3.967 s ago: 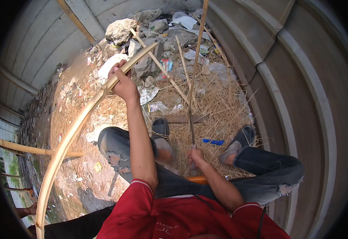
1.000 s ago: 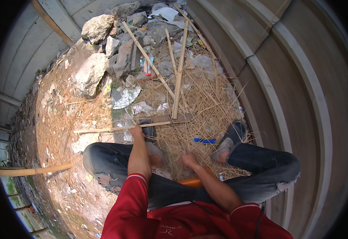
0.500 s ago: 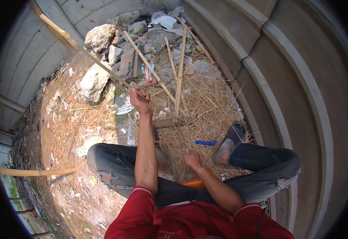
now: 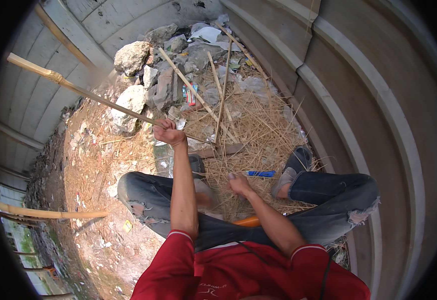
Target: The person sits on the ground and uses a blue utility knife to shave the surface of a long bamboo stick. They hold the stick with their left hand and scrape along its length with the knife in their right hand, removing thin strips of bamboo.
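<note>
My left hand [image 4: 170, 134] is closed round a long bamboo strip [image 4: 86, 93], which slants from the upper left down to the middle of the ground. A second thin strip [image 4: 223, 92] stands steeply and meets its lower end near a brown wooden block [image 4: 223, 150]. My right hand [image 4: 239, 184] is closed low between my legs, just right of the middle. What it grips is too thin and blurred to make out. Close to its right lies a blue object [image 4: 261, 174]. An orange piece [image 4: 247, 221] shows partly beneath my right forearm.
Several bamboo strips [image 4: 191, 89] lean across straw [image 4: 263, 120] ahead. Broken rocks [image 4: 131, 58] and litter pile up behind them. A corrugated metal wall [image 4: 348, 85] curves along the right. At the left, a bamboo pole [image 4: 53, 213] juts in.
My left hand has moved slightly left and down, and the bamboo strip's far end has swung down to the left. The steep strip has turned edge-on. My right hand has risen a little.
</note>
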`<state>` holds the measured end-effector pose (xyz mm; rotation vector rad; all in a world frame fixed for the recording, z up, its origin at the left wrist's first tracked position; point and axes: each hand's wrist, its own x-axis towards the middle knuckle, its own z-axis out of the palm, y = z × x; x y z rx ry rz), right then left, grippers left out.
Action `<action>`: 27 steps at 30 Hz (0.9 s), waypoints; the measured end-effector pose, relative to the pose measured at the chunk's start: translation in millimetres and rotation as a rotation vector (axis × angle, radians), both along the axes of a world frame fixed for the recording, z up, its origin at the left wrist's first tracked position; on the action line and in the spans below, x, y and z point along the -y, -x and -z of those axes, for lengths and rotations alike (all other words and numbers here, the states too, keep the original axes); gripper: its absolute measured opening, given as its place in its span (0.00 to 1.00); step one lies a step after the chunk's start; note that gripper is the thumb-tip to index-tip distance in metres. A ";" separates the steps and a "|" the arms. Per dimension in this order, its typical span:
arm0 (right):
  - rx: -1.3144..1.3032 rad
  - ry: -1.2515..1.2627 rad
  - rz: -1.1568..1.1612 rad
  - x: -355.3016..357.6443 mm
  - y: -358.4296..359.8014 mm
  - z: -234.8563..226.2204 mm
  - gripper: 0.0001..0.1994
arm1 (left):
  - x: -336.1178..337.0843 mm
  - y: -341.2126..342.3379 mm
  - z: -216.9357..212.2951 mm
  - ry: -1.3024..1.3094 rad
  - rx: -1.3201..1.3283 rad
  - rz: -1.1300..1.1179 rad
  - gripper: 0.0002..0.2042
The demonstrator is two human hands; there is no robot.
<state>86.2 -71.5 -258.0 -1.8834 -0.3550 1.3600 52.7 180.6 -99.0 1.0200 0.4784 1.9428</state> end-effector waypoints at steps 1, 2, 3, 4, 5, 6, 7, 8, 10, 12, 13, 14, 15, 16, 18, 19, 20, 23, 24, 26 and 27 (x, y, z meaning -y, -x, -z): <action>-0.010 -0.014 0.007 0.7 0.6 -2.9 0.13 | -0.5 3.2 -1.4 0.008 -0.002 0.006 0.28; -0.019 -0.028 0.015 0.6 1.8 -5.9 0.13 | -2.5 5.2 -3.7 0.046 0.019 0.026 0.27; 0.014 -0.019 0.004 2.9 2.4 -14.4 0.13 | 0.1 6.0 -8.8 0.093 0.040 0.045 0.27; 0.048 -0.006 -0.008 5.8 1.6 -27.0 0.14 | 2.1 7.1 -10.7 0.143 0.061 0.063 0.27; 0.082 0.005 -0.021 6.5 0.0 -37.5 0.17 | 2.1 6.8 -13.7 0.150 0.086 0.088 0.26; 0.080 0.009 0.004 8.8 -2.3 -39.4 0.14 | 0.4 6.8 -15.8 0.158 0.110 0.112 0.26; 0.078 0.013 0.029 11.5 -5.8 -40.9 0.13 | -1.0 5.8 -17.3 0.167 0.135 0.135 0.25; 0.076 0.017 0.053 14.3 -7.9 -42.4 0.13 | -1.1 2.8 -17.4 0.182 0.142 0.144 0.25; 0.010 0.023 0.064 18.4 -11.9 -48.9 0.13 | 0.9 -7.1 -14.5 0.208 0.167 0.159 0.25; -0.007 0.044 0.059 19.8 -15.1 -44.0 0.13 | 10.8 -17.9 -4.9 0.243 0.089 0.124 0.25; 0.007 0.061 0.047 19.1 -14.8 -31.9 0.13 | 14.3 -23.5 2.1 0.262 0.060 0.100 0.25; 0.020 0.078 0.035 18.6 -15.6 -19.8 0.13 | 15.9 -26.2 7.9 0.282 0.031 0.075 0.26; 0.012 0.073 0.059 16.2 -11.8 -22.6 0.12 | 15.4 -23.8 17.3 0.249 0.025 0.076 0.26; 0.006 0.071 0.088 12.3 -5.2 -30.8 0.13 | 16.6 -23.9 19.2 0.218 0.011 0.067 0.26; -0.028 0.040 0.094 -5.0 3.5 -25.8 0.15 | 19.0 -22.9 17.4 0.160 -0.019 0.053 0.26; -0.056 0.012 0.069 -17.5 4.0 -13.0 0.15 | 20.9 -24.2 14.4 0.107 -0.041 0.039 0.27; -0.046 0.013 0.005 -31.8 2.4 -12.1 0.16 | 20.9 -22.3 14.0 0.038 -0.064 0.042 0.26; 0.050 -0.040 -0.151 -85.5 -4.8 -19.4 0.19 | 8.0 -10.5 14.1 -0.187 -0.168 -0.018 0.26; 0.072 -0.052 -0.168 -99.9 -8.4 -22.4 0.19 | 2.3 -6.4 8.9 -0.141 -0.131 -0.031 0.26; 0.115 -0.073 -0.200 -120.0 -11.5 -31.3 0.18 | -4.6 2.4 -13.5 -0.043 -0.058 -0.053 0.27; 0.131 -0.055 -0.182 -121.0 -12.3 -41.2 0.15 | -6.6 10.9 -30.4 0.014 -0.034 -0.094 0.27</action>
